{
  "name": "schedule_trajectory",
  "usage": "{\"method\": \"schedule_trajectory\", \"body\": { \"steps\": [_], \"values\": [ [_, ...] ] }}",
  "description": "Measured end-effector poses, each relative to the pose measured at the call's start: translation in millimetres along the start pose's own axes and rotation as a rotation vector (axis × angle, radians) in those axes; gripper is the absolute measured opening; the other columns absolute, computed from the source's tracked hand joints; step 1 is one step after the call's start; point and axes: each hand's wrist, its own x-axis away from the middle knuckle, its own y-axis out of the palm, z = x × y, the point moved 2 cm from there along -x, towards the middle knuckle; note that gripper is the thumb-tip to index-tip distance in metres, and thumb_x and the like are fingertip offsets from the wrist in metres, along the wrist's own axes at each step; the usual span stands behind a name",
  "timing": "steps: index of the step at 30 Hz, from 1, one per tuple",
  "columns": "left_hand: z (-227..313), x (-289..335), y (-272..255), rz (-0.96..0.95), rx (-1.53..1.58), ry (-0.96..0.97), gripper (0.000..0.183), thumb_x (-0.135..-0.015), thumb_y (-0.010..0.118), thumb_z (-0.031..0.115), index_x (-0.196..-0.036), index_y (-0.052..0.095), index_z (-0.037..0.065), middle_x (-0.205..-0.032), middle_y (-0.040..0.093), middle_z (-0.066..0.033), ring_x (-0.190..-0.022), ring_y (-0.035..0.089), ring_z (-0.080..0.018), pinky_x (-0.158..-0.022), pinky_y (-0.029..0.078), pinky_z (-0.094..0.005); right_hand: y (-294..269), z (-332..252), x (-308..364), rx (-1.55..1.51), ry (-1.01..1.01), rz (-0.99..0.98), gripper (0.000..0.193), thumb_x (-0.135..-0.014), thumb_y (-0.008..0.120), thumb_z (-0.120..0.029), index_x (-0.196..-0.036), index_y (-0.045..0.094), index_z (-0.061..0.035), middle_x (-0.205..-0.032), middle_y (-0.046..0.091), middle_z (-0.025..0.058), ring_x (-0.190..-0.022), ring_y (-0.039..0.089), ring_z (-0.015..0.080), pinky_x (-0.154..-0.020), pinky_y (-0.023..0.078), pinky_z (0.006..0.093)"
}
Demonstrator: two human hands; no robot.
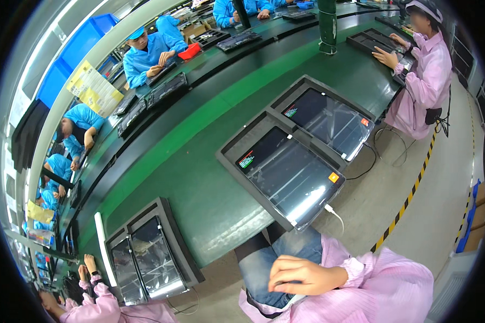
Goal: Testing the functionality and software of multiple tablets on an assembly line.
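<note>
Hiding its palm, the right hand (302,276) curls loosely above denim-clad legs (260,272); whether it grips anything, I cannot tell. The left hand is out of view. Toward twelve o'clock, well apart, a glossy rectangular screen (285,180) lies in a matte dark-grey tray (247,140), a white cable (335,213) at one o'clock.

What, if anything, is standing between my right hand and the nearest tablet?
Nothing visible blocks the way from the right hand to the nearest tablet. Only blue jeans show between them, seemingly lower, and the white cable leaves the tablet's edge to the right of that path.
</note>
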Motion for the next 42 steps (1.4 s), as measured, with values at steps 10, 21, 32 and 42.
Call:
{"method": "schedule_trajectory", "body": {
  "steps": [10, 21, 32, 42],
  "values": [
    [285.7, 181.9, 63.9, -1.108, 1.509, -0.055, 0.022, -0.094, 0.050, 0.017, -0.095, 0.063, -0.001, -0.090, 0.059, -0.0063, -0.081, 0.054, -0.0133, -0.072, 0.042, -0.0240, 4.7, -34.5, -12.6, 0.369, -0.190, 0.024, 0.015, -0.084, 0.061, -0.018, -0.085, 0.060, -0.0026, -0.093, 0.055, 0.0065, -0.091, 0.051, 0.0245, -0.082, 0.037, 0.0353],
    [290.2, 123.3, 78.0, -1.154, 1.415, 0.223, 0.025, -0.094, 0.043, 0.012, -0.074, 0.053, 0.001, -0.067, 0.049, -0.0025, -0.059, 0.044, -0.0107, -0.052, 0.035, -0.0239, -246.9, -47.6, 43.9, 0.947, 0.142, 0.859, 0.025, -0.090, 0.052, -0.017, -0.107, 0.055, 0.0005, -0.105, 0.058, 0.0086, -0.102, 0.053, 0.0180, -0.090, 0.040, 0.0289],
    [224.6, 115.3, 86.2, -0.682, 1.171, -0.242, 0.018, -0.097, 0.044, 0.016, -0.086, 0.050, 0.004, -0.066, 0.047, 0.0004, -0.055, 0.045, -0.0052, -0.050, 0.035, -0.0185, -398.3, 61.4, 40.0, 0.079, 0.431, 0.818, 0.055, -0.096, 0.035, -0.044, -0.118, 0.056, 0.0011, -0.123, 0.055, 0.0142, -0.121, 0.046, 0.0217, -0.101, 0.032, 0.0309],
    [223.7, 105.6, 125.7, -0.602, 1.288, -0.255, 0.022, -0.098, 0.038, 0.015, -0.079, 0.040, 0.004, -0.064, 0.042, -0.0021, -0.050, 0.048, -0.0095, -0.043, 0.031, -0.0213, -231.0, 56.5, -0.9, 0.290, 0.205, 0.669, 0.049, -0.095, 0.041, -0.035, -0.128, 0.044, -0.0002, -0.134, 0.043, 0.0114, -0.128, 0.035, 0.0201, -0.108, 0.021, 0.0332]
  ]
}}
